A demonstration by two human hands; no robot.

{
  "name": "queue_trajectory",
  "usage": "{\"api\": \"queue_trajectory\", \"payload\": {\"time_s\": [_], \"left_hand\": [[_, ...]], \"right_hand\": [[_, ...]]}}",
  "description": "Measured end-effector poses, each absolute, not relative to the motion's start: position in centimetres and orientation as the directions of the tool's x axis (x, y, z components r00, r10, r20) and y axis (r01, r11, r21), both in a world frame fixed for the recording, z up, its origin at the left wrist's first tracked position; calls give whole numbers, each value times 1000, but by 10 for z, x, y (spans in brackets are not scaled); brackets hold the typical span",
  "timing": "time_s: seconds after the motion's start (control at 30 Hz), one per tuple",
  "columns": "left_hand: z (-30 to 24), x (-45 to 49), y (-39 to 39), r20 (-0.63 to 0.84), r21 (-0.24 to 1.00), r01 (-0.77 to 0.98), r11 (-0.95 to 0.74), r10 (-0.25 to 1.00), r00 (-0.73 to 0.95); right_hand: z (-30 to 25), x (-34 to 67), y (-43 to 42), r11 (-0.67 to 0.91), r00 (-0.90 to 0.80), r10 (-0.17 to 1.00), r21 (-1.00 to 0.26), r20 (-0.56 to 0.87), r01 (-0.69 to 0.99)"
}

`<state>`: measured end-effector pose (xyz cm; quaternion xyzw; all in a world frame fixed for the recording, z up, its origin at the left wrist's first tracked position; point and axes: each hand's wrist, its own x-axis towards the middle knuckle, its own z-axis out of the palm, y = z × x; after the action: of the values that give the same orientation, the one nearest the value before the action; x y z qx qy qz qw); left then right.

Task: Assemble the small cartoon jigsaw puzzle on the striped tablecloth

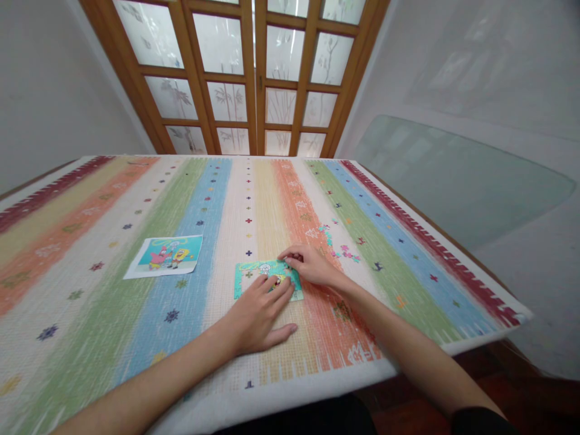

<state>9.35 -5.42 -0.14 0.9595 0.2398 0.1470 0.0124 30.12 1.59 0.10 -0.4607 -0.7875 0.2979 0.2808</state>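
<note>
A partly joined jigsaw puzzle (240, 289), turquoise with cartoon figures, lies flat near the table's front edge; tablecloth shows through a gap at its left. My left hand (265, 311) rests open on it, fingers spread over its lower middle and thumb on the cloth to the right. At the puzzle's upper right corner my right hand (308, 264) is closed in a pinch on a puzzle piece, mostly hidden by the fingertips. Loose puzzle pieces (345, 251), pink and turquoise, are scattered to the right beyond that hand. The left hand covers part of the puzzle picture.
A printed reference picture (170, 254) with the cartoon figures lies to the left. A striped, patterned tablecloth (181, 314) covers the table. Behind it stand wood-framed glass doors (254, 78); a frosted glass panel (457, 175) leans by the right wall.
</note>
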Motion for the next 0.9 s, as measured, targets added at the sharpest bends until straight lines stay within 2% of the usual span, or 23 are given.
{"api": "queue_trajectory", "payload": {"time_s": [0.3, 0.67, 0.9], "left_hand": [[-3, 92, -54, 294, 111, 459, -881, 471, 832], [-3, 92, -53, 318, 115, 455, -883, 467, 825], [-4, 90, -53, 355, 106, 451, -886, 457, 816]], "right_hand": [[9, 314, 12, 269, -373, 927, -769, 44, 580], [6, 320, 6, 232, -289, 956, -743, 54, 627], [12, 320, 3, 256, -340, 940, -675, 7, 692]]}}
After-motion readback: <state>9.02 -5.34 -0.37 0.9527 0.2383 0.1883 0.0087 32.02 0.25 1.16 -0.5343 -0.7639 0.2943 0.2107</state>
